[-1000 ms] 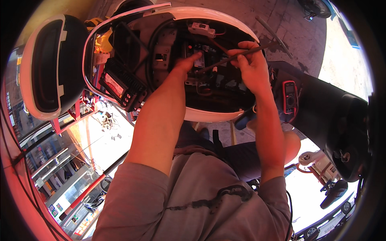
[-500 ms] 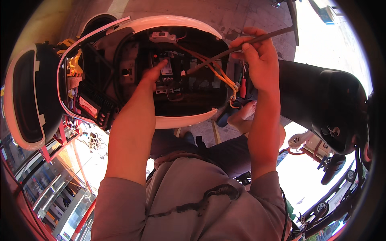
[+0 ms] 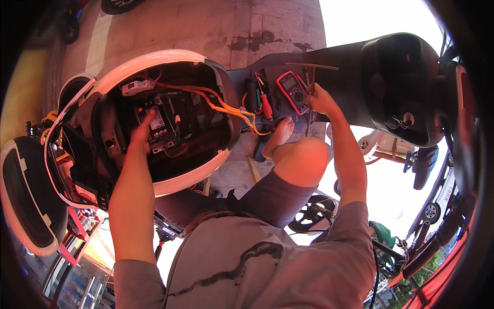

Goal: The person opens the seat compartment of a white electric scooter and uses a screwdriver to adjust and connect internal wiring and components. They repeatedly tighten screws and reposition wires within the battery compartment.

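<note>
In the open scooter compartment (image 3: 193, 139), my left hand (image 3: 141, 133) grips a black electronic unit (image 3: 157, 116), its thumb on top, fingers partly hidden. Orange cables (image 3: 211, 103) run out over the compartment's right rim, and a white breaker (image 3: 136, 87) sits at its back. Right of the compartment, my right hand (image 3: 319, 100) holds a long metal T-shaped tool (image 3: 327, 67) over the footboard. Beside it lie a red multimeter (image 3: 292, 92), a red-handled screwdriver (image 3: 266, 105) and dark-handled tools (image 3: 251, 95).
The black scooter front (image 3: 391, 62) stands at the right, keys (image 3: 404, 119) in it. A black-and-white lid (image 3: 28, 195) is at far left. My bare foot (image 3: 283, 134) is by the footboard's near edge; wheels (image 3: 118, 5) stand on the pavement behind.
My right hand has carried the long tool out of the compartment, rightward to the footboard, turning it upright. My left hand stays on the unit. The view has shifted, showing more footboard.
</note>
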The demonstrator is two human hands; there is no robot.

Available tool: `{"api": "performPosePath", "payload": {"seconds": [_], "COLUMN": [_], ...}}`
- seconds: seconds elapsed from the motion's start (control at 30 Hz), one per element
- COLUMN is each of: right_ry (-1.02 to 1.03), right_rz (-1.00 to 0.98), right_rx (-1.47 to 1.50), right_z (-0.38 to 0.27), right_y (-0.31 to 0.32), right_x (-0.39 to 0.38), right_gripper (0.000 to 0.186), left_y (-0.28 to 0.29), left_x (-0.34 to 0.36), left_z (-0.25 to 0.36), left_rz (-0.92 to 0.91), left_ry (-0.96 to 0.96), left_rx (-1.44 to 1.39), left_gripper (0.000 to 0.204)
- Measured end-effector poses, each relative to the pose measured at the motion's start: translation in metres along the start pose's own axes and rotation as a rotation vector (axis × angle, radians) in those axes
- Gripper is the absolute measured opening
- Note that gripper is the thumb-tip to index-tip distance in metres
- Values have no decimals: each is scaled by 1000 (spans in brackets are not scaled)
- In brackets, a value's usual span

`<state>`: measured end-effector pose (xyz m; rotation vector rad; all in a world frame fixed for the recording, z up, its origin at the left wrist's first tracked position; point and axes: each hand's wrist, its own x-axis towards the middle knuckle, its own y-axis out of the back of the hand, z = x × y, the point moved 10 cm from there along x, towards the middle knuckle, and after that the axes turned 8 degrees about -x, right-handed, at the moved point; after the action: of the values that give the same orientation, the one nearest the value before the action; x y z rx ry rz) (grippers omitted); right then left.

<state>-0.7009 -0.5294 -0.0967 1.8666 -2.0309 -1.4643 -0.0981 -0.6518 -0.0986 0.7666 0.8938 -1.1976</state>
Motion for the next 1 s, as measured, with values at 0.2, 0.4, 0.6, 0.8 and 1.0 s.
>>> {"api": "performPosePath", "payload": {"seconds": [0.2,0.4,0.6,0.8,1.0], "right_ry": [186,199,156,-30,89], "right_rz": [-69,-172,-89,-162,-175], "right_rx": [-119,-231,-412,-561,-743], "right_z": [9,-36,-12,-28,-57], "right_y": [-123,-170,-177,-172,-151], "right_x": [29,72,119,113,90], "right_gripper": [28,30,26,28,33], "left_y": [11,5,-7,-3,-10], "left_x": [8,-5,-8,-14,-16], "left_z": [-1,-2,-1,1,3], "left_rz": [6,-19,-57,-24,-39], "left_ry": [7,22,15,-26,-19], "left_rx": [31,-5,-24,-28,-16], "left_gripper": [59,60,57,53,55]}}
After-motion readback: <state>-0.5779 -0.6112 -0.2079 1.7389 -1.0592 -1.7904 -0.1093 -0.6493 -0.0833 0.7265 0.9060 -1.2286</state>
